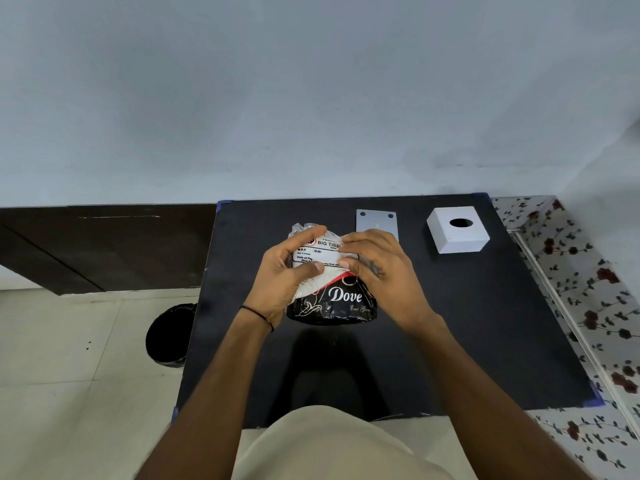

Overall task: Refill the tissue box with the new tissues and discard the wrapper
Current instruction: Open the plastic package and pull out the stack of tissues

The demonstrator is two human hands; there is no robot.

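A tissue pack (333, 299) in a clear and black plastic wrapper, printed "Dove", is held upright over the middle of the black table (485, 323). My left hand (282, 275) grips its left side, thumb across the white label. My right hand (377, 268) grips the right side near the top, fingers on the label. The white cube tissue box (458, 229) with a round hole on top stands at the back right of the table. A flat white lid panel (375, 220) lies behind my right hand, partly hidden.
A bin lined with a black bag (169, 336) stands on the tiled floor left of the table. A floral-patterned surface (588, 289) borders the table's right side. A dark cabinet runs along the wall at left.
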